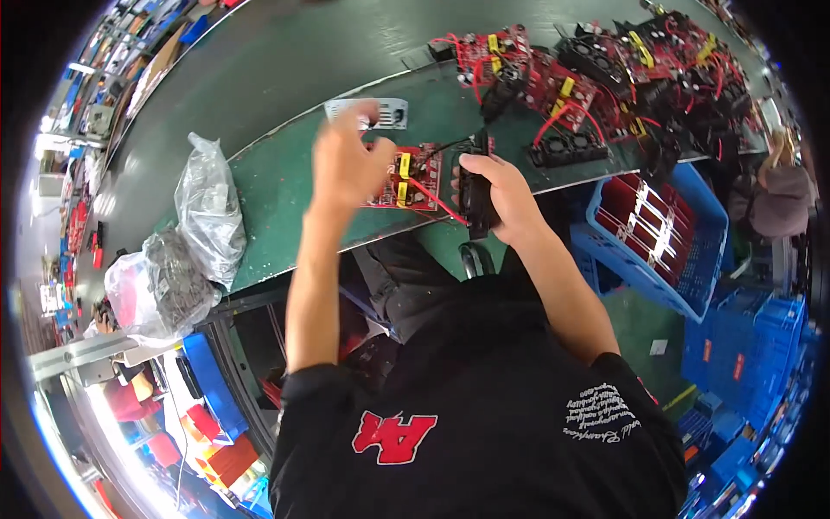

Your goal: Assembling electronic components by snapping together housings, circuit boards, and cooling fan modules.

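My right hand (510,195) is closed around a black panel-like part (476,186) held upright near the bench's front edge. Red and black wires run from this part to a red circuit board (421,197) with yellow components, lying flat on the green mat. Above the board's left side is my left hand (347,164), blurred by motion. Its thumb and forefinger stand apart, and I see nothing between them; the other fingers are hard to make out. Just behind, partly covered by that hand, lies a flat white plate (393,113) with dark markings.
Several wired red boards with black parts (596,78) crowd the bench's back right. Clear plastic bags (210,208) sit at the left. A blue crate (705,251) holding red boards stands below the bench at right, near stacked blue crates (743,355). A person (778,195) is at far right.
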Demonstrator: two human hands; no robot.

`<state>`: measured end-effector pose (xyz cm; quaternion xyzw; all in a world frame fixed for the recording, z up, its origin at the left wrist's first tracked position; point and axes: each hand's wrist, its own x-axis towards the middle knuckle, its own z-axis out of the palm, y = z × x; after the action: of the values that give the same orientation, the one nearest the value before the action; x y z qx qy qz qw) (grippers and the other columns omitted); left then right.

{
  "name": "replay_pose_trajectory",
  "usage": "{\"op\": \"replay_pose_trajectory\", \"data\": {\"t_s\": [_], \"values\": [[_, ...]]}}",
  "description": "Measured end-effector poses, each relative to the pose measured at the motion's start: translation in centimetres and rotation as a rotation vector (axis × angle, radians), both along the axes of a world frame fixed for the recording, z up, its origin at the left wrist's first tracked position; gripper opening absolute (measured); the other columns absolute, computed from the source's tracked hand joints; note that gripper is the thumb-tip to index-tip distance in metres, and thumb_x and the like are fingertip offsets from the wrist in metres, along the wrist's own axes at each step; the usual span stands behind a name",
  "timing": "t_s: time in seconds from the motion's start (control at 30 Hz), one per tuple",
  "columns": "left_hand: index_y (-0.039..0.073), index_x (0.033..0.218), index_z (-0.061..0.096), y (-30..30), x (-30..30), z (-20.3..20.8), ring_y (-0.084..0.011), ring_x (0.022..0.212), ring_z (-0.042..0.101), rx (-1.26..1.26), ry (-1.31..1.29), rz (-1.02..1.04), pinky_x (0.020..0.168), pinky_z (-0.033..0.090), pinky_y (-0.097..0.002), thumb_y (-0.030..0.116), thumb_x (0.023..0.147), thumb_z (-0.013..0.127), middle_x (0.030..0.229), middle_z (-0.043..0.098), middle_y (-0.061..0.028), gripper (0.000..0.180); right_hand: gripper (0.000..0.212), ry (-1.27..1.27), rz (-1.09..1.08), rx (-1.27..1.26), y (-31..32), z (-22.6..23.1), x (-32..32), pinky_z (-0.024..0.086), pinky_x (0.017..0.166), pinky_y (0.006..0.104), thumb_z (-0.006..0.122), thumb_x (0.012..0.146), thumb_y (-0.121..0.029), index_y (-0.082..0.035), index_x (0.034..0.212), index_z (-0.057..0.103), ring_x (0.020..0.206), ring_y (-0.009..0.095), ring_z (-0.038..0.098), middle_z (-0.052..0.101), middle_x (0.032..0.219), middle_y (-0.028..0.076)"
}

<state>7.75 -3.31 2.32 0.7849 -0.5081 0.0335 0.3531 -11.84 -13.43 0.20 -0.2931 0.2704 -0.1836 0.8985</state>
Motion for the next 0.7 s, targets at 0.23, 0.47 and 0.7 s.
{"op": "replay_pose_trajectory", "data": {"t_s": [0.23,0.47,0.7], "values": [[-0.001,0.095,0.064,-3.9,11.4,-1.1,-0.0281,0.079,0.064,0.643,0.033,-0.209,0.072,0.049,-0.0373,0.020,0.061,0.070,0.086,0.066,-0.0183,0.041,0.022,0.101,-0.074,-0.178,3.0,-5.5,-1.1,0.049,0.075,0.0303,0.068,0.083,-0.010,-0.002,0.101,0.056,0.084,0.016,0.062,0.063,0.090,0.008],[-0.001,0.085,0.056,-0.4,8.8,2.2,-0.0192,0.068,0.053,0.632,0.172,-0.273,0.064,0.044,-0.0328,0.025,0.067,0.074,0.073,0.055,-0.0090,0.036,0.017,0.047,-0.104,0.007,7.3,-5.2,-1.6,0.051,0.082,0.0316,0.067,0.089,-0.015,-0.004,0.097,0.057,0.092,0.018,0.064,0.065,0.095,0.007],[0.004,0.100,0.056,1.0,3.3,0.1,-0.0136,0.095,0.050,0.573,0.758,-0.481,0.090,0.040,-0.0308,0.019,0.071,0.079,0.100,0.055,-0.0037,0.039,0.024,0.084,-0.110,-0.021,6.2,-4.9,-2.3,0.051,0.082,0.0330,0.069,0.088,-0.019,-0.003,0.103,0.059,0.095,0.018,0.063,0.064,0.099,0.006]]}}
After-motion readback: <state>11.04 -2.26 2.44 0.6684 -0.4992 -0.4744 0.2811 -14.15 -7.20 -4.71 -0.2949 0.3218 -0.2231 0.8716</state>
